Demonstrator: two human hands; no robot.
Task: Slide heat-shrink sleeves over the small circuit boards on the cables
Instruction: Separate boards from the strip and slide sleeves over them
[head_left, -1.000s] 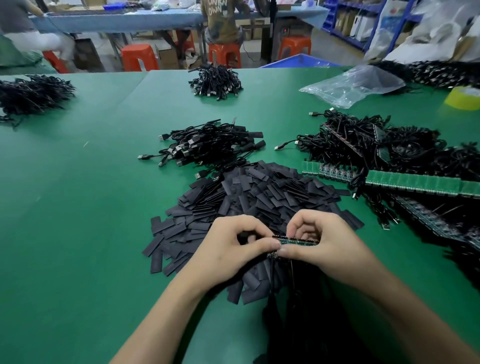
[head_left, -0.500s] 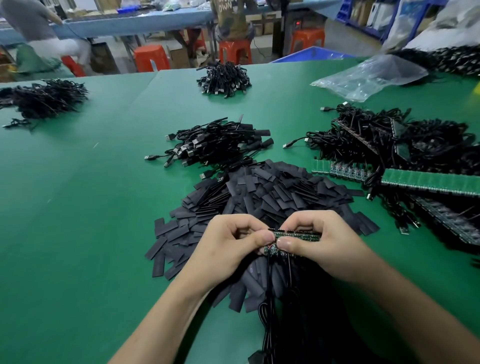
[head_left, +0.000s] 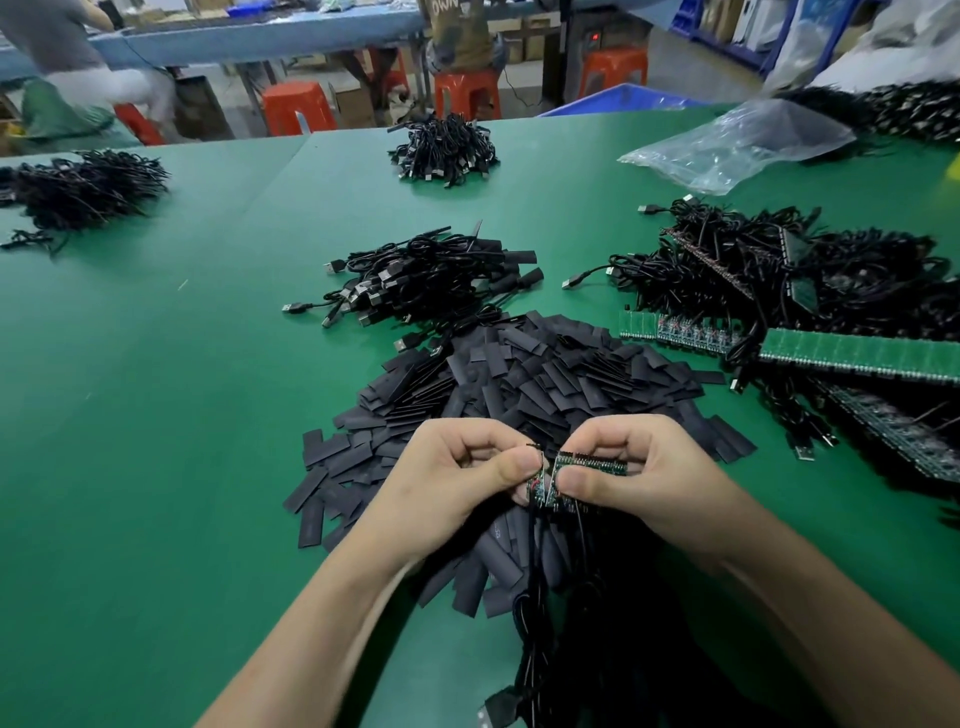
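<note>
the left hand (head_left: 457, 470) pinched one small circuit board (head_left: 536, 486) between thumb and curled fingers, just beside the strip of boards (head_left: 592, 464) gripped in the right hand (head_left: 644, 483). black cables (head_left: 537, 597) hung below both hands. beyond the knuckles lay a heap of black sleeves (head_left: 545, 374), farther out a cable pile (head_left: 431, 280), and off to the right hand's side green board panels (head_left: 857, 358) on the green table (head_left: 156, 441).
</note>
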